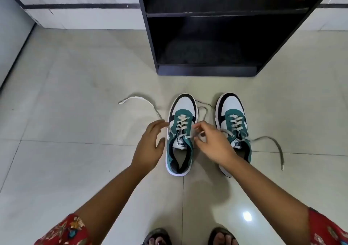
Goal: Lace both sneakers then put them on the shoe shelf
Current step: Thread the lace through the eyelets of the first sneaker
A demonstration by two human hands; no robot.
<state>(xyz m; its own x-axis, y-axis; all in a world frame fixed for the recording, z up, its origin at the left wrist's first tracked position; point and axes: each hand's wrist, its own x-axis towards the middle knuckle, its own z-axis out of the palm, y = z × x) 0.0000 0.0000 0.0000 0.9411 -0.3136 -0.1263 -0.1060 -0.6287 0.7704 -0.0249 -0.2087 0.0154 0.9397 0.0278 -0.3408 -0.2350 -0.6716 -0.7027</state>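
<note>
- Left hand (149, 146) hangs just beside the left side of the left sneaker (180, 131); its fingers are spread apart and curved, and the fingertips meet the lace near the upper eyelets, but I cannot tell if they really pinch it.
- From this hand the left lace end (139, 100) runs away over the tiled floor (75, 94) to the left and ends in a tip that lies free.
- The left sneaker, teal, white and black, stands on the floor with its toe toward the black shoe shelf (207, 37); it is laced up to the top eyelets.
- Right hand (211, 143) is between the two shoes, thumb and fingers closed on the right lace end (202, 111) of the left sneaker, which makes a loop above the hand.
- The right sneaker (233, 124) stands near, parallel to the first one, laced but not tied; its heel is partly hidden behind the right forearm.
- Its loose lace (276, 146) lies curved on the floor to the right.
- Both shelf compartments look dark, with no shoe in them.
</note>
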